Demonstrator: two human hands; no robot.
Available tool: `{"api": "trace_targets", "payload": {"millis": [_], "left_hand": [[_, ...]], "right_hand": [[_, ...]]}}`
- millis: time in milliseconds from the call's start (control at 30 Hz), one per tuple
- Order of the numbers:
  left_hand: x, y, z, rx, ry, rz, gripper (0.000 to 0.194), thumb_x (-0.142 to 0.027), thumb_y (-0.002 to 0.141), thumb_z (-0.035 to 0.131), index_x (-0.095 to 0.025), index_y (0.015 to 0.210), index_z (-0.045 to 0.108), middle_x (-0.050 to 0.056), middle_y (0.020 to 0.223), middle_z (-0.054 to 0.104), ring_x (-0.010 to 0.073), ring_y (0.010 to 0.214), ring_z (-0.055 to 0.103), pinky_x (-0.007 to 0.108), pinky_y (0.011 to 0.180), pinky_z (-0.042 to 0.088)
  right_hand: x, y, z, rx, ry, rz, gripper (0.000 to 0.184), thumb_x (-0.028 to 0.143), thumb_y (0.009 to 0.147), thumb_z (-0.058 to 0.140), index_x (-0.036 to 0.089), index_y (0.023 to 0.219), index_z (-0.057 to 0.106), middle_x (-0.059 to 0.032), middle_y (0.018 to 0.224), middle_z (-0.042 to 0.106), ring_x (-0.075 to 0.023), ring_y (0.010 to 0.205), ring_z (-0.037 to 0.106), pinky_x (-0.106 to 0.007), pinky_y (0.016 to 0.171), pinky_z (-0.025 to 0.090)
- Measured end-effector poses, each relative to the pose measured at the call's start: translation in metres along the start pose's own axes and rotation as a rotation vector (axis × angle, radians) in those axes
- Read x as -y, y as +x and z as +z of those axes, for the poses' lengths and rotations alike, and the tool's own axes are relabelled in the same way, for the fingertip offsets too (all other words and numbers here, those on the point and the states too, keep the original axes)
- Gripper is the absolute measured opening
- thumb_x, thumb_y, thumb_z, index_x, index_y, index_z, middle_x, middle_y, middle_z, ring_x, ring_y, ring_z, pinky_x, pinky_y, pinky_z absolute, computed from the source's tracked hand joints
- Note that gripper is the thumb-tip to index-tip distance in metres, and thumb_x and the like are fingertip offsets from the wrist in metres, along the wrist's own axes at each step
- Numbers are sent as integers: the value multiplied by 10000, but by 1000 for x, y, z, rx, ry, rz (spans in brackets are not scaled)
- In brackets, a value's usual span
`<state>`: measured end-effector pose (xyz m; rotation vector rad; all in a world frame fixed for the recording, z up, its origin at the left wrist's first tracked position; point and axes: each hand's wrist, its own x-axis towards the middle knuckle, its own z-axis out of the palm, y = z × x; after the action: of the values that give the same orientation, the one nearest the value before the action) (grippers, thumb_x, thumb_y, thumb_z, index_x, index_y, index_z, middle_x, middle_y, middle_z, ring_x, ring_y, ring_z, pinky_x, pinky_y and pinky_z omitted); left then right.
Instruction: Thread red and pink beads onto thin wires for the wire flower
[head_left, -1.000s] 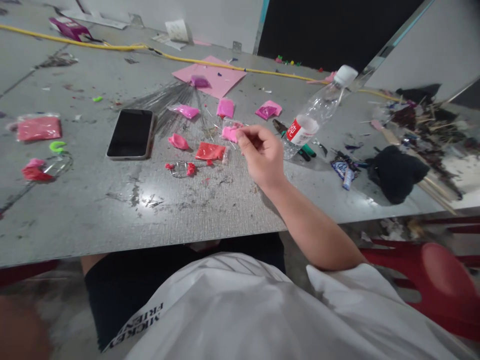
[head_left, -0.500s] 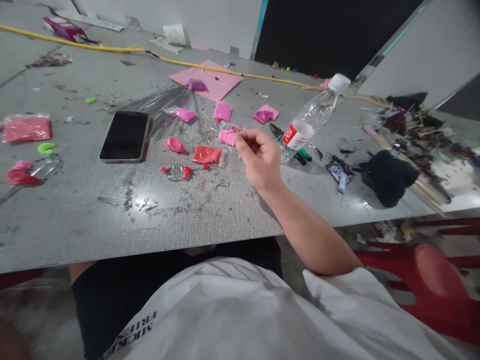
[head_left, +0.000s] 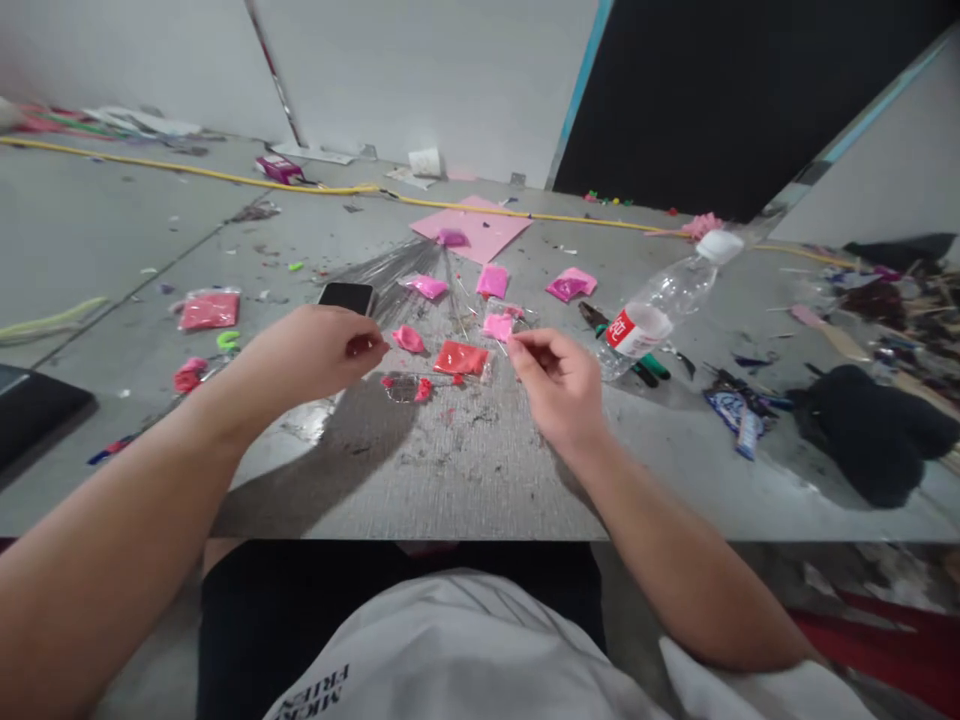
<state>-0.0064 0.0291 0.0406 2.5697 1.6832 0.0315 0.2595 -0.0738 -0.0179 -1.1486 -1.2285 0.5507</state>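
My left hand [head_left: 322,345] hovers over the table with thumb and fingertips together, left of a pink clay lump [head_left: 408,339]. Whether something small is in that pinch is hidden. My right hand [head_left: 562,390] is also closed in a pinch, beside an opened packet of pink clay [head_left: 498,326]; what it holds, if anything, is too small to make out. Between the hands lie a red clay packet [head_left: 460,358] and a bent wire piece with red clay bits [head_left: 409,388]. Thin wires [head_left: 390,270] fan out behind, under a purple packet [head_left: 451,237].
A phone [head_left: 346,297] lies partly behind my left hand. On the right stand a plastic bottle [head_left: 649,305], green-handled pliers [head_left: 651,368] and a dark cloth-like bundle [head_left: 862,430]. A yellow cable [head_left: 300,188] crosses the back. A red packet [head_left: 210,309] lies left.
My left hand has come into view from the left, over the table near the phone. The view has shifted left and up. My right hand stays pinched near the pink clay packet.
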Motion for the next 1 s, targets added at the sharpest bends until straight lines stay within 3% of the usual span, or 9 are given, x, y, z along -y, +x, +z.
{"api": "trace_targets", "payload": {"millis": [67,200,267,367,467,700,767,867,1000], "left_hand": [[13,22,-1,40,50,-3,273,-369,922,604,-190,1035,776,-13,900,757,137,773,562,256,774,445],[38,63,0,46,52,-121,482,-464,999,457,-146,1257,712,56,1043,761,167,851,578,297,829,471],[45,75,6,44,58,-194,569,-559,967,491,-184,1352,681,106,1133,746,236,951,622,351,884,491],[50,82,20,23,-10,-304,840,-728,869,545,-237,1549,493,182,1287,683,358,1093,653,436,934,508],[50,81,30,17,-42,-349,990,-795,778,606,-262,1591,418,211,1339,647,425,1152,644,505,961,508],[50,78,32,-15,-47,-376,1009,-767,726,671,-251,1560,433,249,1398,593,476,1205,622,531,961,511],[56,78,30,35,-126,-368,1036,-768,718,680,-234,1564,417,228,1361,631,445,1198,636,488,959,519],[69,78,27,92,-263,-362,893,-675,797,645,-209,1536,459,181,1323,681,375,1176,667,418,969,517],[84,79,29,39,-297,-333,807,-546,786,687,-190,1494,532,158,1323,694,339,1145,678,370,959,510]], "right_hand": [[2,-2,0,16,5,12,115,348,915,735,235,934,743,6,780,704,-137,673,635,-305,652,542],[5,-5,-1,59,-16,-5,84,326,922,733,245,929,753,9,772,698,-138,662,627,-300,621,523],[7,-6,-2,75,-42,-22,77,320,931,726,251,920,759,12,756,682,-140,662,618,-303,616,511],[9,-7,-3,68,-59,-30,72,319,935,722,263,913,762,10,759,676,-151,671,616,-316,617,509],[12,-10,-3,64,-67,-43,65,318,937,720,269,925,761,5,773,677,-161,690,620,-334,640,520],[18,-11,-5,79,-88,-65,65,288,949,706,254,922,754,13,760,659,-144,683,599,-318,644,504],[18,-11,-5,84,-91,-53,68,280,952,701,247,927,755,12,767,659,-139,694,600,-310,651,501],[18,-12,-5,103,-92,-35,77,278,960,692,237,937,754,11,775,659,-131,700,599,-302,661,498],[16,-13,-5,109,-113,-36,84,285,963,693,238,936,756,15,764,651,-125,695,591,-294,657,484]]}}
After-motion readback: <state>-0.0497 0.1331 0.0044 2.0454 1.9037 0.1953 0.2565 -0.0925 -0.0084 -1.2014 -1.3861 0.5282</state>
